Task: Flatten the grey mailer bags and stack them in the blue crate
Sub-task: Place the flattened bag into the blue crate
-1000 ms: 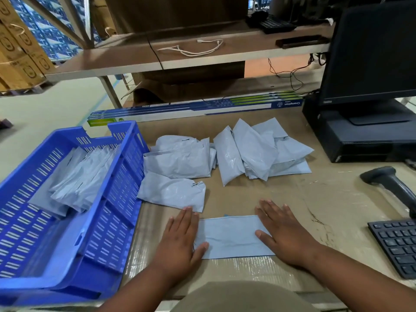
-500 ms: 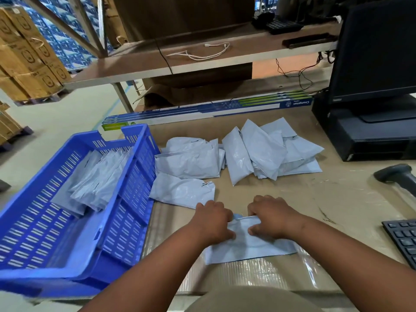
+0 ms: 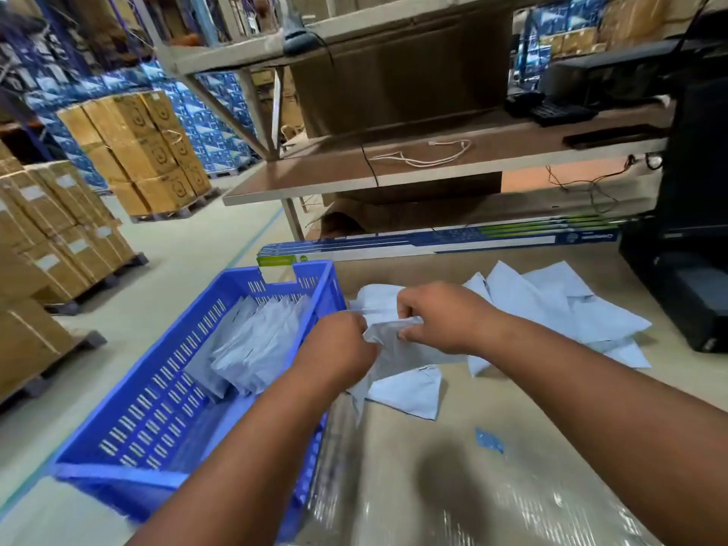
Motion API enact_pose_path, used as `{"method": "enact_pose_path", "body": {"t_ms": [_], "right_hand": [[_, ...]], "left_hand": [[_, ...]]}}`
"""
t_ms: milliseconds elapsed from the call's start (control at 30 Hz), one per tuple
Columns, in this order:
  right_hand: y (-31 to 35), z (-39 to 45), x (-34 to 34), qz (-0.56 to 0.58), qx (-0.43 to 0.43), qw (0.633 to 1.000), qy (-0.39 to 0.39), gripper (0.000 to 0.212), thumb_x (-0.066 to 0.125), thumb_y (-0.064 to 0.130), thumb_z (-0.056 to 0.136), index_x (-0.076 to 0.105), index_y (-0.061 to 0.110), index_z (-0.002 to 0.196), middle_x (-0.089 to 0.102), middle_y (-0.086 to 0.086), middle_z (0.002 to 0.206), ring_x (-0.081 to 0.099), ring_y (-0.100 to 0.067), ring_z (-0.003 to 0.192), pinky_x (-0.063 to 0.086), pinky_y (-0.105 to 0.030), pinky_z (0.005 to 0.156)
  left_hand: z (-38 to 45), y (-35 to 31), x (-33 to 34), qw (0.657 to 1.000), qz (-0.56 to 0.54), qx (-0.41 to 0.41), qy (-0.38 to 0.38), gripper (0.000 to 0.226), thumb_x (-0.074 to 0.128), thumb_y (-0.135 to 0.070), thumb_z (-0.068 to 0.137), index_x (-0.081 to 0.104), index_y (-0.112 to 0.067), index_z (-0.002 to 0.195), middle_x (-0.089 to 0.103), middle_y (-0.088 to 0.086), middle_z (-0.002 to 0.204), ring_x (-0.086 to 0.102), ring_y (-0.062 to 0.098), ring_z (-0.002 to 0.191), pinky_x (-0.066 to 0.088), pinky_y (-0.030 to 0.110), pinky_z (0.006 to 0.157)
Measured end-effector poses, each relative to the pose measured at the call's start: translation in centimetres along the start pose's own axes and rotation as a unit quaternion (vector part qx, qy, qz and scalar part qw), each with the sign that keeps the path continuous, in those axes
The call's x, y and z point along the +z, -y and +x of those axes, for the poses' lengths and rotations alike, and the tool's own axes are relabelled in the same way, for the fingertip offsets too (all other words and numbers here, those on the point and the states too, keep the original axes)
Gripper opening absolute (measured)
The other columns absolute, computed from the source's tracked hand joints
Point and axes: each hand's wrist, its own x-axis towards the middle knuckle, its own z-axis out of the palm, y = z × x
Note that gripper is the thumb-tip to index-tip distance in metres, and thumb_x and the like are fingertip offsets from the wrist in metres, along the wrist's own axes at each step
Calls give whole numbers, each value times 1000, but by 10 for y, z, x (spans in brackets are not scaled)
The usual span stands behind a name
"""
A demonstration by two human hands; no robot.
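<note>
- Head view: grey mailer bag (image 3: 388, 350) held up off the tabletop (image 3: 532, 447), between both hands, just right of the blue crate (image 3: 130, 419) rim.
- Left hand (image 3: 338, 348) grip: fingers curled tight onto the bag's left edge. Right hand (image 3: 441, 319) grip: fingers and thumb pinching the crumpled top edge. Both closed on the same bag, nothing else held.
- Bag bunched and creased at the pinch points, lower corner hanging loose. Not flat as it looks here; risk of going into the crate wrinkled and making the stack lumpy.
- Hanging corner close to another loose bag (image 3: 409, 392) lying under it on the tabletop. Likely to drag or flip that one if swung left low.
- Crate wall right beside the left hand. Low carry probably snags the bag on the rim or folds it over.
- Stack in crate (image 3: 252, 348) lying slanted against the far side, edges fanned, not squared. Dropping another on top likely slides it off or spreads the fan further.
- Remaining pile (image 3: 551, 309) overlapping on the right, near the black base unit (image 3: 685, 293). Elbow or forearm sweep could push bags under or behind it.
- Shiny film wrap on the near tabletop: slick surface, bags probably slide when pressed flat there.
- Picture motion-blurred, fine finger placement unclear.
</note>
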Motion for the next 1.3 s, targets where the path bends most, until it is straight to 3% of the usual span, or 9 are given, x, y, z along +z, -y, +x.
{"method": "enact_pose_path", "body": {"t_ms": [167,333,500,667,733,833,1067,1200,1300], "right_hand": [[59,73,-39,-57,-78,994,-40,19,66,54,94,61,38,104,67,6,113,61,-23,107,51,-40,80],[123,146,-46,-103,-129,984,-72,26,62,50,96,67,32,114,69,2,118,64,-27,112,51,-40,83],[168,210,-3,-188,-137,973,1,22,60,44,97,71,34,113,69,0,113,66,-27,107,47,-37,77],[171,257,51,-298,-122,943,86,21,66,35,92,74,31,111,71,2,109,66,-30,107,50,-37,80],[168,271,64,-338,-111,929,97,20,64,29,92,74,25,109,71,-1,110,66,-30,108,45,-36,78],[168,290,79,-351,-86,922,138,15,63,22,95,73,23,106,72,-1,114,67,-31,102,47,-35,77],[160,325,125,-331,-82,888,309,28,72,15,94,70,14,122,68,-4,116,61,-29,96,49,-33,82],[149,340,161,-326,-50,877,350,46,82,19,87,71,18,132,70,-6,129,65,-29,103,56,-42,101],[149,343,170,-317,-52,883,343,38,78,17,90,74,20,127,72,-6,128,66,-31,101,54,-34,93]], "left_hand": [[10,57,-83,994,-12,-65,-85,16,70,-28,84,64,-16,75,66,2,75,66,28,76,56,35,64],[21,118,-117,985,12,-91,-144,24,69,-28,81,56,-13,67,57,3,64,65,31,71,51,36,58],[38,173,-98,987,60,-113,-92,18,69,-25,82,59,-13,73,57,0,69,62,29,78,30,33,50],[67,208,-55,989,106,-94,33,30,77,-33,89,75,-8,105,68,19,131,65,30,117,42,34,78],[82,217,-40,986,96,-100,90,38,79,-42,89,76,-9,107,71,13,113,67,30,112,38,31,75],[103,225,-20,981,87,-111,133,41,81,-48,86,64,-12,78,57,4,77,67,29,93,42,32,72],[125,235,12,964,73,-139,213,40,86,-49,77,63,-17,70,63,3,68,57,20,60,48,34,67],[127,242,23,964,43,-146,219,27,85,-37,76,69,-17,72,68,2,68,64,20,63,51,31,64],[127,246,26,971,27,-143,187,18,79,-25,79,63,-18,77,64,2,79,64,24,73,50,33,67]]}}
